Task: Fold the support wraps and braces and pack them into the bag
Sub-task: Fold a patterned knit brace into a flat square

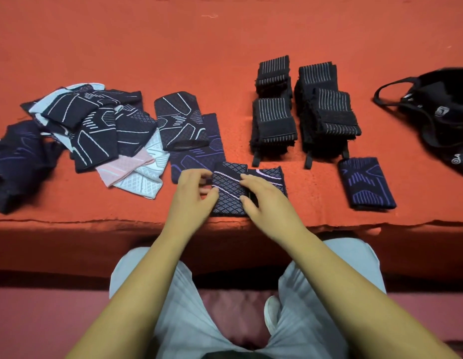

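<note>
Pale trousers [178, 307] fill the foreground below an orange table [173, 42] bearing a heap of braces [95, 125] at left, stacked striped wraps [302, 110] beyond centre and a black bag [437, 110] far right. On the near edge lies a patterned brace [229, 193], its left end pinched by the left hand [194, 198], its middle gripped by the right hand [266, 200].

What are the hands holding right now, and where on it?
The diamond-patterned brace: the left hand pinches its left edge, the right hand grips its folded right side.
</note>
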Action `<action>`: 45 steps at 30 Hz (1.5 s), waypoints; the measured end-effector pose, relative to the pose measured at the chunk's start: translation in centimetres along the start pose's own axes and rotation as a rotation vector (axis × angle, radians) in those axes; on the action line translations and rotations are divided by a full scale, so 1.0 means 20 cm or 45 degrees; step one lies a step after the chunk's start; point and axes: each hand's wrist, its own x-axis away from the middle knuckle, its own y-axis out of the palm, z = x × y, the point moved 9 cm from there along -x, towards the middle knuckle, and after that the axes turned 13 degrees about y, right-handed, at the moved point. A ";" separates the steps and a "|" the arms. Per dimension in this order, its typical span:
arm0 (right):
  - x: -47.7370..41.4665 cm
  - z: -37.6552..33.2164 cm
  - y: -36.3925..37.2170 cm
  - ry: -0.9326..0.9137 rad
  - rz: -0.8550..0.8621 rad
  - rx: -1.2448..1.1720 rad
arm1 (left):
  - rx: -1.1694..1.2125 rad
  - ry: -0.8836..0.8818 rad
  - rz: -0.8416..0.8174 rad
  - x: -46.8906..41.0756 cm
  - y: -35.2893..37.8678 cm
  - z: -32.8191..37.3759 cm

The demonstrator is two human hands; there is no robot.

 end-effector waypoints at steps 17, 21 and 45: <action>-0.06 0.19 -0.15 0.618 -0.151 -0.900 | 0.924 -0.357 0.036 -0.05 0.26 0.23; -0.04 0.23 -0.17 0.661 -0.125 -0.942 | 0.837 -0.369 0.039 -0.06 0.30 0.23; 0.09 0.36 -0.34 0.678 0.269 -1.111 | 1.417 -0.578 0.318 -0.12 0.53 0.36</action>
